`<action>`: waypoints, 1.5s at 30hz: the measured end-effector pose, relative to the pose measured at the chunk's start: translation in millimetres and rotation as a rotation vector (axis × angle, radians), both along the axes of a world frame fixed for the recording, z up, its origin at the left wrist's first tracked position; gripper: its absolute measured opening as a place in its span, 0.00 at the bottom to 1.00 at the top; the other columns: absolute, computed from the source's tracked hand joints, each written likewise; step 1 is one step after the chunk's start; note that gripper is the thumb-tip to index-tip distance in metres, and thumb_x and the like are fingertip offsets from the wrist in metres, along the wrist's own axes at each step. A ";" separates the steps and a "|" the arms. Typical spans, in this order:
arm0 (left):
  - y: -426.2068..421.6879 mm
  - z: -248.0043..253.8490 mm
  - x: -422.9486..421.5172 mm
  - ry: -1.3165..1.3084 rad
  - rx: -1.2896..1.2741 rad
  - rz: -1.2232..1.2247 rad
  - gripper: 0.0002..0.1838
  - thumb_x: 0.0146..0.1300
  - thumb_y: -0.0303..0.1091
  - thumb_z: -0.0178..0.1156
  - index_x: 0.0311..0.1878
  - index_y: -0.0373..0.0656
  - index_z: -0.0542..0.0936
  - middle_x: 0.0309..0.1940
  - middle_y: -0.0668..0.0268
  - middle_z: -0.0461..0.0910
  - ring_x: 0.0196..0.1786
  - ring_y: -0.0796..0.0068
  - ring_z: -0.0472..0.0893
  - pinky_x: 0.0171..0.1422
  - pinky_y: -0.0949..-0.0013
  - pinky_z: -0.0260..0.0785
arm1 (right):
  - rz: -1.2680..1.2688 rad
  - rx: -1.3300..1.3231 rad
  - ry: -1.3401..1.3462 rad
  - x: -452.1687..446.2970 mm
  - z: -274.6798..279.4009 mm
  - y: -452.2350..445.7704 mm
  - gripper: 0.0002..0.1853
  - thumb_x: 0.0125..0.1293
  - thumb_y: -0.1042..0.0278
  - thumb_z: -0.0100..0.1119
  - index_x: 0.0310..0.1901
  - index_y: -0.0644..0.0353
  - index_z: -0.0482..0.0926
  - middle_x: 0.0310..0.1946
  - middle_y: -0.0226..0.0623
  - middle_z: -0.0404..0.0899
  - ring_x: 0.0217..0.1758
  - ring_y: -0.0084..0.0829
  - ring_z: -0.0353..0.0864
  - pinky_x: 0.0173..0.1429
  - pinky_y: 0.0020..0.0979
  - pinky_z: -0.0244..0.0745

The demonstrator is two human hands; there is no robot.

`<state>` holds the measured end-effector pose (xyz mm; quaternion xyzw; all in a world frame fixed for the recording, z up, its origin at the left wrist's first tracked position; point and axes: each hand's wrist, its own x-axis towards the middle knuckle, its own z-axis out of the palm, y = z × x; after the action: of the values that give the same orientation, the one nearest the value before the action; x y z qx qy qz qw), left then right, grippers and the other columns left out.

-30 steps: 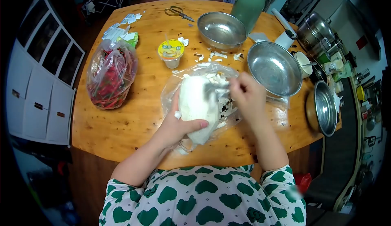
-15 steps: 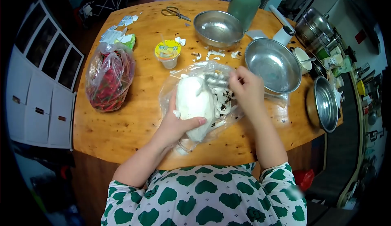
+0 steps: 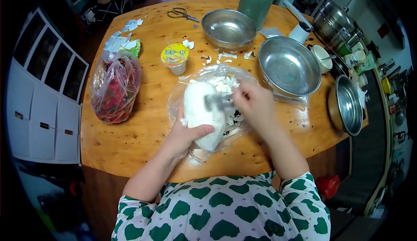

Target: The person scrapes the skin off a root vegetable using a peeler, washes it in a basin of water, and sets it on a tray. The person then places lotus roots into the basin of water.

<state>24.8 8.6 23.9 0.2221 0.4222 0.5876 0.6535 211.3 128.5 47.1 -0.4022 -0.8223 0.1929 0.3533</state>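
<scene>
My left hand [image 3: 187,133] is wrapped round the lower left side of a large white peeled block [image 3: 200,110], which looks like a root vegetable, its thumb pressed across the front. In my right hand [image 3: 255,106] is a small metal tool, perhaps a peeler [image 3: 213,103], smeared by motion; it overlaps the block's right side. The fingers of that hand are curled closed. Beneath lies a clear plastic bag [image 3: 174,97] spread on the table, holding white shavings [image 3: 225,84] and some dark peel bits.
On the wooden table [image 3: 126,150] are a bag of red chillies [image 3: 114,95], a yellow-lidded cup [image 3: 174,58], scissors [image 3: 182,14] and two steel strainer bowls, one far [image 3: 229,28] and one right [image 3: 289,67]. A steel basin [image 3: 349,106] stands at the right edge. Scraps lie beyond the bag.
My right hand and the metal tool have moved down and left, from the block's upper right edge onto its right face. My left hand keeps its hold on the block.
</scene>
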 end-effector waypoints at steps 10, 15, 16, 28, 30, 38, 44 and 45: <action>-9.6 -8.3 -2.1 -0.164 -0.008 -0.056 0.58 0.53 0.19 0.74 0.83 0.52 0.51 0.71 0.60 0.69 0.73 0.59 0.73 0.75 0.55 0.72 | -0.163 -0.221 0.183 9.9 -17.9 39.3 0.13 0.70 0.60 0.61 0.29 0.58 0.79 0.27 0.41 0.81 0.25 0.44 0.80 0.33 0.41 0.73; -2.9 -11.6 -4.8 -0.217 0.002 -0.073 0.57 0.55 0.22 0.75 0.83 0.52 0.51 0.72 0.59 0.69 0.72 0.58 0.74 0.74 0.53 0.73 | 0.093 0.056 0.095 -4.3 0.4 -13.7 0.11 0.67 0.63 0.64 0.29 0.59 0.78 0.25 0.39 0.79 0.26 0.44 0.80 0.34 0.42 0.74; -3.3 -10.3 -3.8 -0.182 -0.005 -0.067 0.56 0.56 0.23 0.75 0.83 0.52 0.51 0.72 0.59 0.69 0.72 0.58 0.74 0.74 0.52 0.73 | 0.107 0.097 0.069 -6.9 3.9 -20.4 0.11 0.66 0.64 0.65 0.29 0.58 0.78 0.25 0.39 0.79 0.26 0.44 0.80 0.34 0.42 0.75; -10.8 -27.2 -9.7 -0.210 0.011 -0.105 0.53 0.54 0.36 0.81 0.79 0.45 0.59 0.69 0.59 0.73 0.69 0.61 0.77 0.72 0.57 0.74 | 0.081 -0.034 0.042 0.4 -0.1 -9.3 0.09 0.69 0.60 0.62 0.33 0.54 0.81 0.29 0.37 0.83 0.26 0.44 0.82 0.33 0.43 0.75; -10.1 -32.6 -5.9 -0.024 0.033 -0.024 0.49 0.54 0.47 0.81 0.74 0.36 0.67 0.65 0.58 0.79 0.64 0.63 0.82 0.66 0.61 0.80 | 0.143 0.097 0.052 -6.8 0.5 -22.2 0.09 0.69 0.60 0.62 0.34 0.54 0.81 0.29 0.37 0.83 0.26 0.44 0.82 0.32 0.43 0.75; -12.0 -32.9 -16.4 -0.276 -0.013 -0.119 0.53 0.58 0.31 0.76 0.81 0.46 0.53 0.70 0.57 0.71 0.70 0.57 0.76 0.71 0.53 0.76 | -0.168 -0.247 -0.013 3.9 -29.7 36.0 0.13 0.72 0.55 0.57 0.37 0.55 0.83 0.29 0.43 0.82 0.33 0.48 0.84 0.41 0.46 0.77; -7.7 -35.5 -23.2 -0.278 0.014 -0.122 0.52 0.56 0.38 0.79 0.79 0.38 0.58 0.68 0.56 0.75 0.68 0.58 0.79 0.74 0.56 0.74 | 0.031 -0.162 0.034 2.0 -1.3 -11.6 0.12 0.72 0.56 0.56 0.35 0.54 0.82 0.27 0.42 0.82 0.32 0.45 0.83 0.40 0.44 0.76; -6.3 -40.5 -24.7 -0.304 0.025 -0.134 0.52 0.56 0.39 0.79 0.79 0.38 0.59 0.68 0.56 0.76 0.68 0.58 0.79 0.75 0.56 0.74 | 0.066 -0.090 0.028 -4.9 -0.4 -22.2 0.12 0.72 0.56 0.56 0.35 0.53 0.81 0.27 0.42 0.82 0.31 0.45 0.83 0.39 0.44 0.76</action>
<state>0.1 2.3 -16.7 0.1665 0.2951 0.5747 0.7449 206.4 106.3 46.7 -0.3875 -0.8206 0.2471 0.3398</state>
